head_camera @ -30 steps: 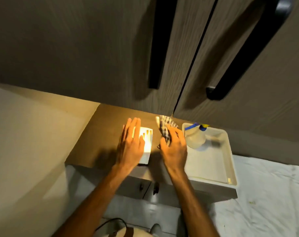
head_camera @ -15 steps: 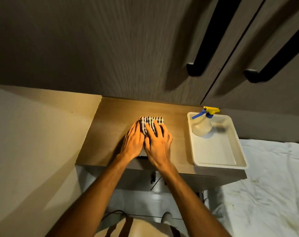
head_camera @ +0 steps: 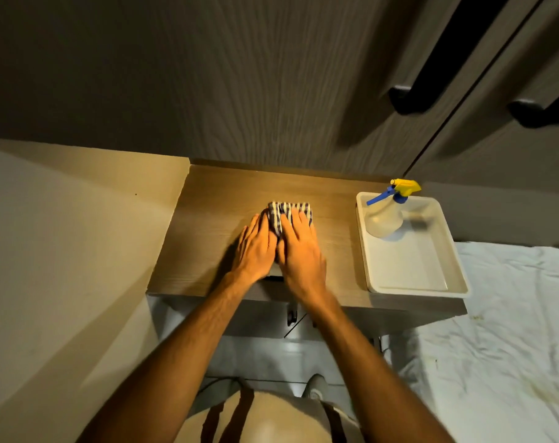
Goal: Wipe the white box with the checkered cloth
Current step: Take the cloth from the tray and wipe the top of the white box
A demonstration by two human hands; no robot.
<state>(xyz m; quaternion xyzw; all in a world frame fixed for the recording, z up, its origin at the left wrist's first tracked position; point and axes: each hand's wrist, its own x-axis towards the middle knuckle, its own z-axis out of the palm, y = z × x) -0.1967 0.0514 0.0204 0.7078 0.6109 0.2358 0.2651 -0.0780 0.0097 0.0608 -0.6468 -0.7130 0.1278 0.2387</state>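
Note:
The checkered cloth [head_camera: 289, 210] lies bunched over the white box in the middle of the wooden shelf [head_camera: 208, 225]. The cloth and both hands hide almost all of the box. My right hand [head_camera: 301, 252] presses flat on the cloth, fingers pointing towards the cabinet. Beside it and touching it, my left hand [head_camera: 255, 248] lies flat along the box's left side and holds it down.
A white tray [head_camera: 412, 276] sits at the shelf's right end with a clear spray bottle [head_camera: 384, 219], blue and yellow on top, in its far corner. Cabinet doors with black handles [head_camera: 409, 100] rise behind. A wall stands left, a white sheet [head_camera: 511, 330] lies right.
My right hand has carried the cloth from beside the box onto its top, so the box is now covered. My left hand has stayed on the box. The view has tilted down.

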